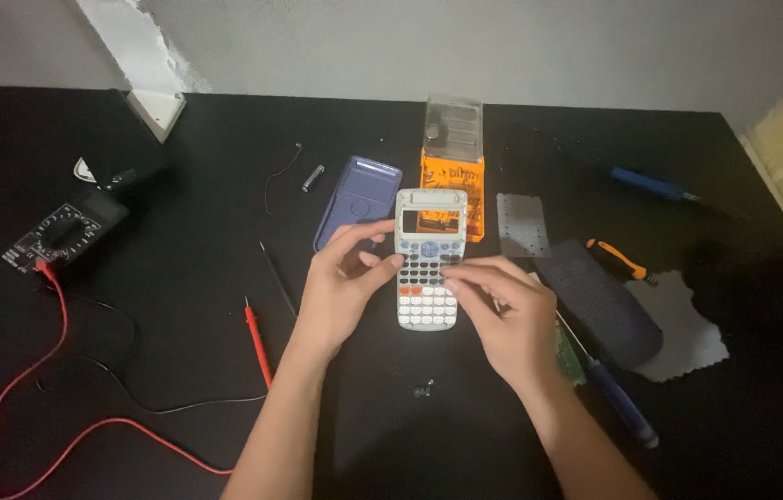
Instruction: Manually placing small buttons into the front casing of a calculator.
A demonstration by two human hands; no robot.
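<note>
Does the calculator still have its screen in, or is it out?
Out: the calculator has an empty window, and the orange box shows through.

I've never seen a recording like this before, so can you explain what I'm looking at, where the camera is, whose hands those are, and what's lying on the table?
This is one picture from a camera worn on a person's head, looking down at their own two bare hands over a black table. The left hand and right hand both hold the front shell of a calculator; its display window is an empty opening. Around it lie a blue calculator cover, an orange screwdriver bit case, a multimeter with a red probe, a small battery, a blue-handled screwdriver and some loose screws.
</note>
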